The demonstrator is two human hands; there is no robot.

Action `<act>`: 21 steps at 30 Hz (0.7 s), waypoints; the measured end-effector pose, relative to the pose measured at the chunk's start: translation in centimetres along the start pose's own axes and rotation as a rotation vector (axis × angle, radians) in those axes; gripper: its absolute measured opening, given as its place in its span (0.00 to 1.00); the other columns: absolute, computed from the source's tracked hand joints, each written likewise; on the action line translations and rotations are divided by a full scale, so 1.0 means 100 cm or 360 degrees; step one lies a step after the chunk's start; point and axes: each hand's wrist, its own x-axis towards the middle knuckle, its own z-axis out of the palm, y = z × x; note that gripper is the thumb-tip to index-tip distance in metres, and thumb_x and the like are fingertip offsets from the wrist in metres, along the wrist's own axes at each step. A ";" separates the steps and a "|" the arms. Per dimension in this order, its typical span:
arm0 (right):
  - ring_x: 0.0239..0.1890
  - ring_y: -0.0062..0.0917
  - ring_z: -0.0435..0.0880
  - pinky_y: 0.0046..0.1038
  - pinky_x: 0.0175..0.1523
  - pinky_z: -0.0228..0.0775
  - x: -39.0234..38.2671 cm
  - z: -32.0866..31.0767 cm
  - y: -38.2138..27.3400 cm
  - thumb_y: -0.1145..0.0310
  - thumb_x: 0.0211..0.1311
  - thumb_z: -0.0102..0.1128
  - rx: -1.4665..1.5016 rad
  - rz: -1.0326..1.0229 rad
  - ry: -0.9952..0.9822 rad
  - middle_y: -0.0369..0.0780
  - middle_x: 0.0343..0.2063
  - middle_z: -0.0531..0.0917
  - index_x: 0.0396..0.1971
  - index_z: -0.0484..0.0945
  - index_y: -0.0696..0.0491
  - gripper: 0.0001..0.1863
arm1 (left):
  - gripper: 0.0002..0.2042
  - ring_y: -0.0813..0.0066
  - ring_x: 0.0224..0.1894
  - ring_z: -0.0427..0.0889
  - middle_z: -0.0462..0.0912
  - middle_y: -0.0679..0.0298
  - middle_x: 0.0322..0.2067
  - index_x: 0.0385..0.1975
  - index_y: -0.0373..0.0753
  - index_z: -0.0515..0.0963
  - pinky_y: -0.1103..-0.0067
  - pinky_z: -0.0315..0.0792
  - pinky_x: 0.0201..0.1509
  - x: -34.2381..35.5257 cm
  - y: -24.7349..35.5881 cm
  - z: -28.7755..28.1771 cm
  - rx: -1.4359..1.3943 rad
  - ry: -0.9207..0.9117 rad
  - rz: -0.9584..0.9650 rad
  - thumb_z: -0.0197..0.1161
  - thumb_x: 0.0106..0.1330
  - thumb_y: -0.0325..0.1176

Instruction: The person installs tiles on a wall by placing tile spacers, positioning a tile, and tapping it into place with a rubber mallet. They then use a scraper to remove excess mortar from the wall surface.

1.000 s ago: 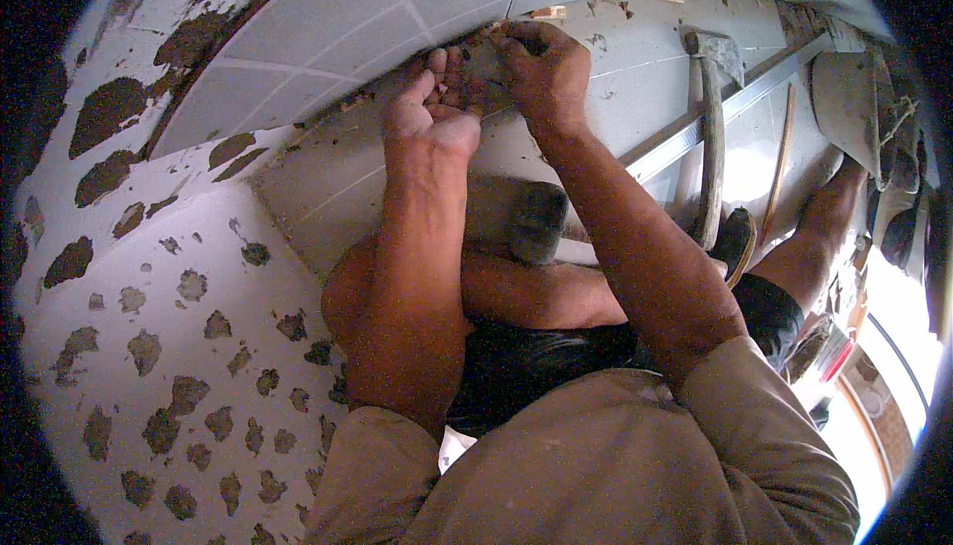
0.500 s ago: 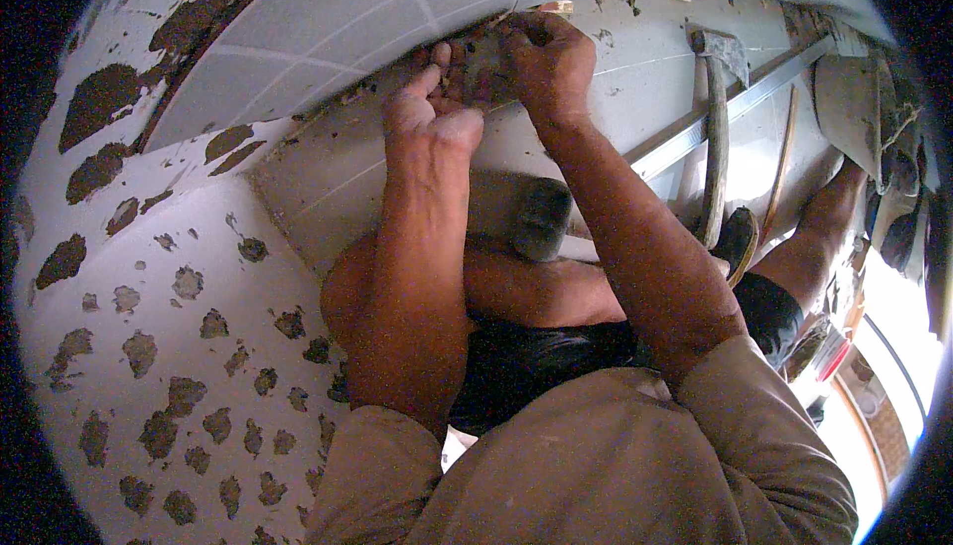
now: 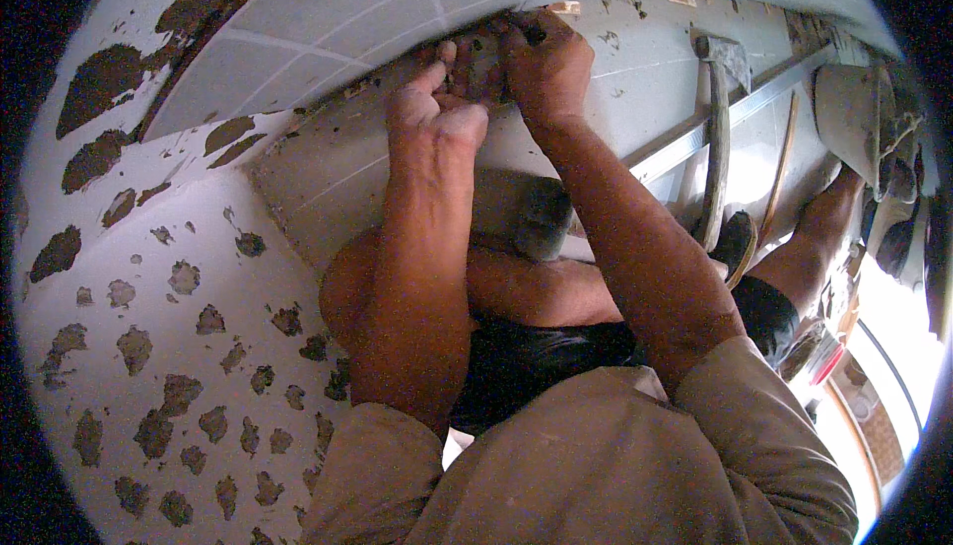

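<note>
Along the lower edge of a pale grey tiled wall [image 3: 377, 9], both my hands work close together. My left hand [image 3: 437, 103] is dusty and turned palm up, its fingers apart and partly bent beneath the tile edge, close to a small grey patch between the hands. Just to its right, my right hand [image 3: 551, 64] is closed, with its fingertips at the same edge. Whatever it pinches is hidden behind the fingers and in shadow.
A hammer-like tool [image 3: 717, 138] with a wooden handle lies at right, across a metal straightedge [image 3: 685, 143]. Beyond are a thin curved stick [image 3: 779, 183] and a grey bucket-like container [image 3: 849, 113]. A chipped white wall [image 3: 199, 346] rises at left. My bent legs are below.
My hands stay at the tile edge with only slight finger movement. The view has shifted a little; the tools lie as before.
</note>
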 end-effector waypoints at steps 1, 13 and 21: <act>0.31 0.36 0.87 0.31 0.40 0.77 0.000 0.001 0.001 0.69 0.53 0.64 0.0000 -0.0002 -0.0001 0.47 0.29 0.86 0.32 0.85 0.57 0.09 | 0.11 0.57 0.48 0.79 0.80 0.56 0.44 0.44 0.37 0.76 0.51 0.69 0.60 0.004 0.001 -0.001 -0.0026 -0.0015 -0.0041 0.46 0.70 0.25; 0.33 0.43 0.84 0.36 0.41 0.76 0.005 -0.004 0.004 0.71 0.52 0.62 -0.0076 -0.0228 0.0063 0.48 0.30 0.84 0.29 0.83 0.58 0.07 | 0.11 0.58 0.50 0.78 0.80 0.55 0.45 0.46 0.37 0.76 0.50 0.68 0.60 0.008 0.005 -0.005 -0.0086 -0.0018 -0.0073 0.46 0.70 0.25; 0.33 0.46 0.83 0.38 0.39 0.75 0.005 -0.001 0.010 0.71 0.53 0.60 -0.0075 -0.0299 0.0083 0.49 0.29 0.83 0.29 0.83 0.56 0.06 | 0.10 0.61 0.49 0.79 0.80 0.59 0.42 0.45 0.39 0.76 0.46 0.67 0.58 -0.007 0.001 0.001 0.0145 0.0025 0.0091 0.47 0.71 0.26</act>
